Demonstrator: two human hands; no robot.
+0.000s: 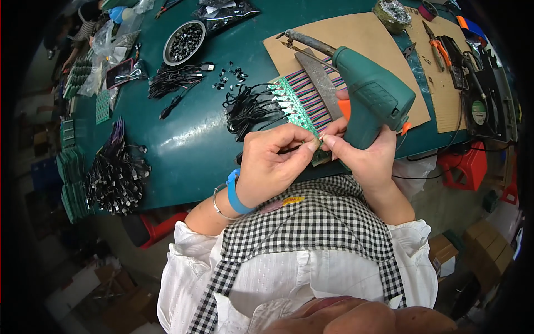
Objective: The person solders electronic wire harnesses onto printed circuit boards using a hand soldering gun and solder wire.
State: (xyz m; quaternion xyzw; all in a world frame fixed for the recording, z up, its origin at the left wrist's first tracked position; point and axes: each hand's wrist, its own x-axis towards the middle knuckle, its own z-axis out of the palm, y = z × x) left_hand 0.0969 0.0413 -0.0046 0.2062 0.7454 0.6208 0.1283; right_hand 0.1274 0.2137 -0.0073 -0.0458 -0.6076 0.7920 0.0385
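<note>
My right hand [370, 158] is wrapped round the grip of a green soldering gun [375, 89], whose metal tip points to the upper left. Its thumb and fingertips also meet at a tiny pale wire end. Against them, my left hand [270, 161] pinches a thin black cable at the near end of a green circuit board panel [296, 108]. What exactly lies between the fingertips is partly hidden. Black cables [245, 108] run from the panel's left side, and coloured wires [317, 106] from its right. A flat metal bar [321, 83] lies across those wires.
Cardboard [356, 39] lies under the work. Left of it are loose small black parts [229, 77], a cable bundle [175, 78], a metal bowl [184, 43] of black parts and a larger cable pile [117, 172]. Orange-handled pliers [438, 47] and a solder-wire spool [427, 10] lie right.
</note>
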